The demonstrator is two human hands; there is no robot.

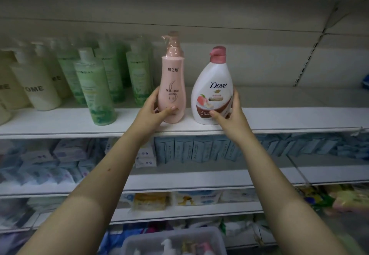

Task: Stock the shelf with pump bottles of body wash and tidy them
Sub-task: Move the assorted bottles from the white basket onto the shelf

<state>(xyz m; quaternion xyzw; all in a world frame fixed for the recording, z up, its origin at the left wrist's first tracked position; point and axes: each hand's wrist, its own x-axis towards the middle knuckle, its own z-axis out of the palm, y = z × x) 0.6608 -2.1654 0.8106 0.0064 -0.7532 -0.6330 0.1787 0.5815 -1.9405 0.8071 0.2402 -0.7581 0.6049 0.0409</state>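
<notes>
With left hand (pixel 157 113), gripping pink pump bottle (pixel 172 79); with right hand (pixel 231 115), gripping Dove bottle (pixel 211 79) at its three o'clock; seemingly resting both on white shelf (pixel 279 118).

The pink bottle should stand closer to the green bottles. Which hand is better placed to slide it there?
Left. The left hand grips the pink bottle, nearest the green bottles; the right hand holds the Dove bottle farther away.

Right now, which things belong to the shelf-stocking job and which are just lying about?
Job: pink bottle, in left hand; Dove bottle, in right hand; top shelf; bin of bottles below.
Lying about: green bottles; cream bottles; blue boxes; packets.
</notes>
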